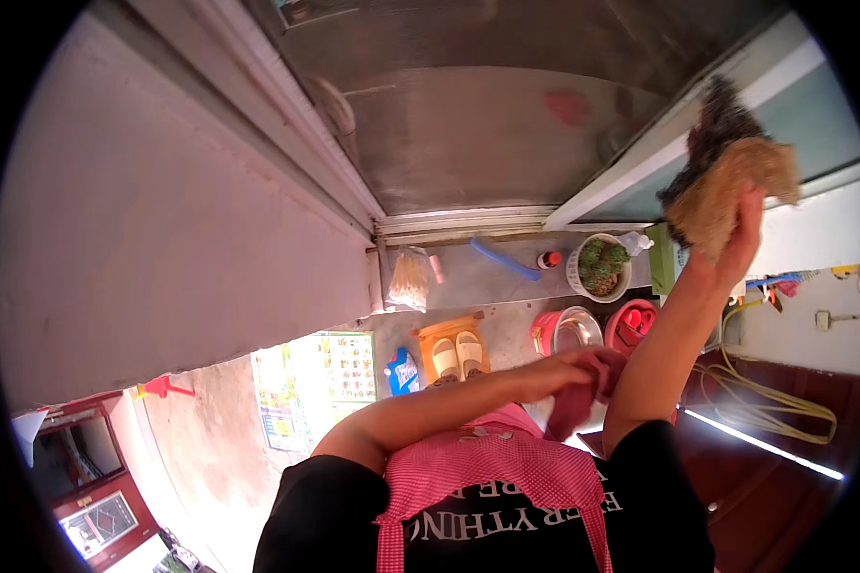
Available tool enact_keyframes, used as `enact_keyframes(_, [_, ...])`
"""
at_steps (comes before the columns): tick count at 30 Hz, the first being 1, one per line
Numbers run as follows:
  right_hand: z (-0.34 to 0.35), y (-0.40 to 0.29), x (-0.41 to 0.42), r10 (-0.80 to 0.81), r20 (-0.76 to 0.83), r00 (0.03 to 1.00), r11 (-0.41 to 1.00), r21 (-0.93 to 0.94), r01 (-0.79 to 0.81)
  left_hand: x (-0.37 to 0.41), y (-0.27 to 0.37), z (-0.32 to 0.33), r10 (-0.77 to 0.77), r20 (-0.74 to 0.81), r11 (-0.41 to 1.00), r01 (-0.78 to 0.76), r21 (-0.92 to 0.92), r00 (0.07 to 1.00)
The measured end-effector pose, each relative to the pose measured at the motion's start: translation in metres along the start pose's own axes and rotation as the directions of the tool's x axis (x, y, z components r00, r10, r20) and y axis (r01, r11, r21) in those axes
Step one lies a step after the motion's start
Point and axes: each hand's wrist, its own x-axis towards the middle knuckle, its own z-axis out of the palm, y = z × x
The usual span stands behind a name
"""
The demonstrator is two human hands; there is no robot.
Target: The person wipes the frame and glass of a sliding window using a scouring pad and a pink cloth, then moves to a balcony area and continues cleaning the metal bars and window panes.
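My right hand (742,229) is raised at the upper right and grips a tan cloth (724,186), its shape blurred. A dark, shaggy cloth or its reflection (720,122) shows just beyond it; I cannot tell which. Both lie in front of a window pane (795,107) with a white frame (631,161). Near my chest, my left hand (588,365) is closed on a dark red cloth (570,412), which hangs down beside my right forearm. A large dark window pane (473,136) stands ahead.
On the sill (451,265) lie a bag of cotton swabs (410,279), a blue strip (505,258), a small red-capped bottle (549,260) and a potted cactus (602,265). Below are a metal-lined bucket (573,329), a red bucket (627,326) and an orange stool (437,336) under my slippered feet.
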Motion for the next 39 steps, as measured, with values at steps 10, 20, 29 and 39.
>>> enact_keyframes(10, [0.062, 0.014, -0.053, 0.027, 0.141, 0.990, 0.996, -0.089, -0.015, -0.021, 0.073, 0.042, 0.134, -0.310, 0.914, -0.239, -0.329, 0.941])
enact_keyframes(20, [0.104, 0.035, -0.079, 0.079, 0.534, 0.842, 0.700, 0.572, -0.428, -0.041, 0.143, 0.057, 0.510, -0.386, 0.734, -0.623, -0.270, 0.768])
enact_keyframes(29, [0.145, 0.020, -0.072, 0.072, 0.729, 0.680, 0.262, 0.644, -0.719, -0.049, 0.072, 0.031, 0.569, -0.310, 0.818, -0.561, 0.124, 0.761])
enact_keyframes(39, [0.178, 0.009, -0.056, 0.011, 0.917, 0.399, 0.291, 0.378, -0.879, -0.142, 0.098, 0.063, 0.560, -0.320, 0.736, -0.282, 0.616, 0.764])
